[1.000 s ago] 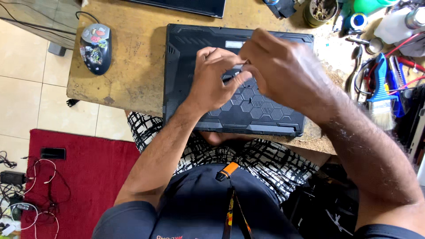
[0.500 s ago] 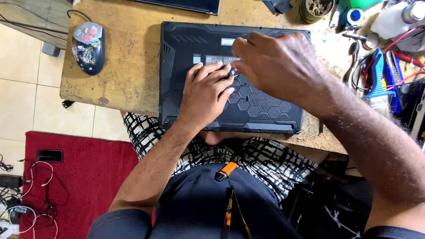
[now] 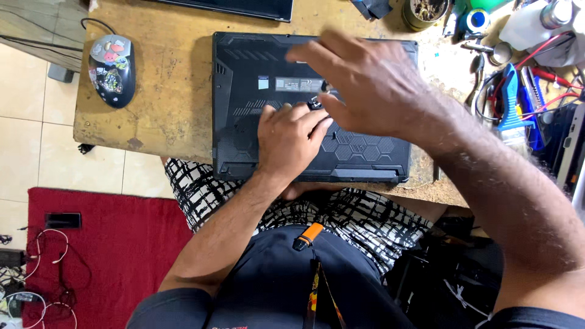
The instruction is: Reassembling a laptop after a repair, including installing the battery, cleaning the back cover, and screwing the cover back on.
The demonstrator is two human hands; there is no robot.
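Observation:
A black laptop (image 3: pixel 244 91) lies upside down on a worn wooden table (image 3: pixel 164 103), its underside showing vents and a honeycomb pattern. My left hand (image 3: pixel 289 140) rests on the middle of that underside, its curled fingertips pinching a small dark tool (image 3: pixel 315 103). My right hand (image 3: pixel 372 85) hovers just above and to the right. Its thumb and the underside of its fingers meet the tool's top while its other fingers spread towards the laptop's far edge. The tool's tip is hidden between the two hands.
A sticker-covered computer mouse (image 3: pixel 111 68) sits at the table's left. Pliers, a blue brush (image 3: pixel 510 106), red wires and small containers (image 3: pixel 426 12) crowd the right side. Another dark device (image 3: pixel 244 7) lies at the far edge. A red mat (image 3: pixel 103 256) with cables covers the floor on the left.
Both hands have come down from a raised position over the laptop. My left hand now rests on the underside, and my right hand's fingers have spread out over the tool.

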